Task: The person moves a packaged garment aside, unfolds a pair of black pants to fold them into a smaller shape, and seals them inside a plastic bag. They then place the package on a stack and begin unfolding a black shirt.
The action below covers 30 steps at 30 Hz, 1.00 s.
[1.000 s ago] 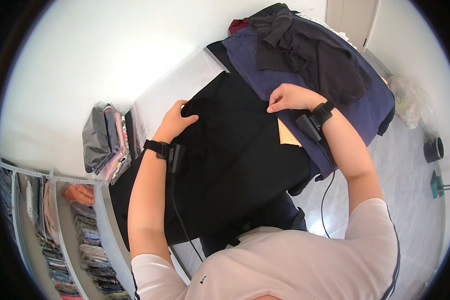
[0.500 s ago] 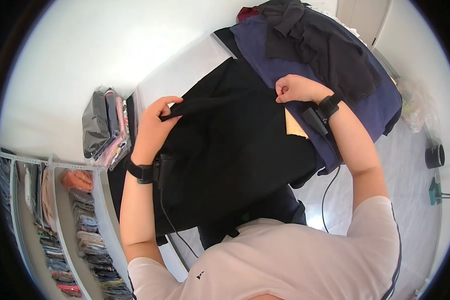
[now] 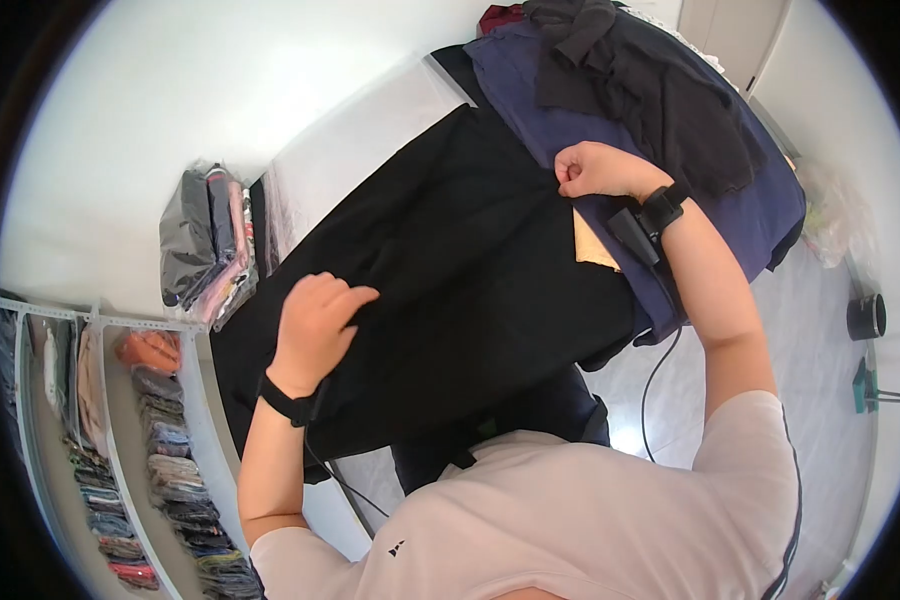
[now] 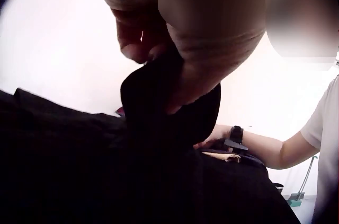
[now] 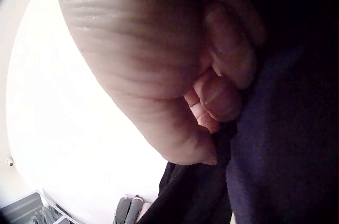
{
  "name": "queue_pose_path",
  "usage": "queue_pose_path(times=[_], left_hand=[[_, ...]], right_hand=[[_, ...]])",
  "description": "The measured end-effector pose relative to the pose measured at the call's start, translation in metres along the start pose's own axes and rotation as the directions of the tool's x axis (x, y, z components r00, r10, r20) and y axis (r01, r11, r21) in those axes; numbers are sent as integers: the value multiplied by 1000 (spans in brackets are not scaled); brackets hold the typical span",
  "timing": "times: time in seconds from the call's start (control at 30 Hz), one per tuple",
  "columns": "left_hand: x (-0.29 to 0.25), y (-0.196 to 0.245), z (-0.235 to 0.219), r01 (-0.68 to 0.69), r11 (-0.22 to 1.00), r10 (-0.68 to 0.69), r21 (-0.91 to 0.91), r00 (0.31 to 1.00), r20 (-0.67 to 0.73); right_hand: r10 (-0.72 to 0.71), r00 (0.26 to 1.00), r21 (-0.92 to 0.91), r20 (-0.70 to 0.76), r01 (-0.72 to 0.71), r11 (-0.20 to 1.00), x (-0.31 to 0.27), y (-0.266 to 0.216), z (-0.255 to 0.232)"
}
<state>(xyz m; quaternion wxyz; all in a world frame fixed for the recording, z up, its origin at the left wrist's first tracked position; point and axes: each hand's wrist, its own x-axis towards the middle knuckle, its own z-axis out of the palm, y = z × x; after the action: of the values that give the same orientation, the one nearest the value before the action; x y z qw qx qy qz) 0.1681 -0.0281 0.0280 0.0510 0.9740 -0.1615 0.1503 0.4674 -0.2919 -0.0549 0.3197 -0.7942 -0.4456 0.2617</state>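
Observation:
A large black cloth [image 3: 450, 290] lies spread over the table in front of the person. Over its left part is the left hand [image 3: 315, 325]; in the left wrist view the fingers and thumb of that left hand [image 4: 212, 28] grip a raised fold of the black cloth [image 4: 159, 97]. The right hand [image 3: 605, 170] pinches the far right edge of the cloth, where it meets a navy cloth [image 3: 650, 290]. Close up in the right wrist view, the curled fingers and thumb [image 5: 196, 147] of the right hand hold the black edge beside the navy fabric [image 5: 286, 144].
A dark grey garment [image 3: 660, 100] lies on the navy cloth at the back right. A yellowish piece [image 3: 595, 243] shows beside the black cloth. Plastic-wrapped folded clothes [image 3: 205, 240] stand at the left by the wall. Shelves [image 3: 110, 430] hold stacked packed garments at lower left.
The left hand has moved left and then toward the body, drawing the black cloth flatter and farther left. The right hand keeps its pinch at the edge with little movement.

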Motion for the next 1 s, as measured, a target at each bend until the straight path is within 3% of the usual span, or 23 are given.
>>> queue_pose_path(times=[0.07, 0.17, 0.27, 0.4, 0.47, 0.53, 0.6, 0.67, 0.73, 0.8, 0.83, 0.9, 0.97, 1.0], left_hand=[[-12, 4, 8, 26, 1000, -25, -8, 996, 82], [-29, 7, 25, 137, 978, -101, -158, 971, 219], [-39, 12, 32, 230, 957, -178, -175, 946, 270], [-44, 13, 26, 233, 965, -200, -123, 953, 229], [-45, 19, 19, 361, 894, -248, -265, 891, 381], [-50, 18, 6, 425, 852, -283, -307, 865, 414], [-57, 12, -6, 482, 805, -311, -347, 840, 445], [-67, 2, -15, 530, 679, -444, -508, 848, 290], [-70, -10, -14, 482, 716, -492, -505, 861, 125], [-60, -19, -11, 569, 599, -551, -563, 803, 226], [-54, -26, -3, 565, 597, -555, -569, 803, 215], [-40, -40, 25, 556, 476, -528, -681, 800, 284], [-24, -47, 45, 493, 706, -487, -509, 859, 157], [-15, -49, 51, 478, 778, -460, -407, 875, 149]], right_hand=[[-19, 999, 5, -27, 19, 1000, -2, -5, 1], [-10, 1000, 37, -3, 10, 999, -1, -5, 0], [-4, 1000, 27, 8, 3, 1000, -1, -6, 0], [2, 999, 52, 35, -3, 999, 0, -4, 1], [4, 1000, 71, 16, -5, 997, 2, 0, 2], [11, 998, 70, 57, -15, 997, -1, 0, -4], [137, 971, 295, 197, -192, 936, -14, -6, -19], [140, 980, 249, 140, -171, 953, -29, -15, -33], [121, 988, 228, 97, -141, 963, -37, -29, -37], [-33, 997, 86, 66, 27, 996, -44, -64, -26], [-59, 996, 26, 72, 57, 998, -42, -83, -11], [-94, 986, -99, 136, 108, 989, -35, -117, 22], [-188, 972, -291, 142, 222, 931, -19, -126, 55], [-192, 978, -471, 80, 207, 857, -10, -125, 68]])
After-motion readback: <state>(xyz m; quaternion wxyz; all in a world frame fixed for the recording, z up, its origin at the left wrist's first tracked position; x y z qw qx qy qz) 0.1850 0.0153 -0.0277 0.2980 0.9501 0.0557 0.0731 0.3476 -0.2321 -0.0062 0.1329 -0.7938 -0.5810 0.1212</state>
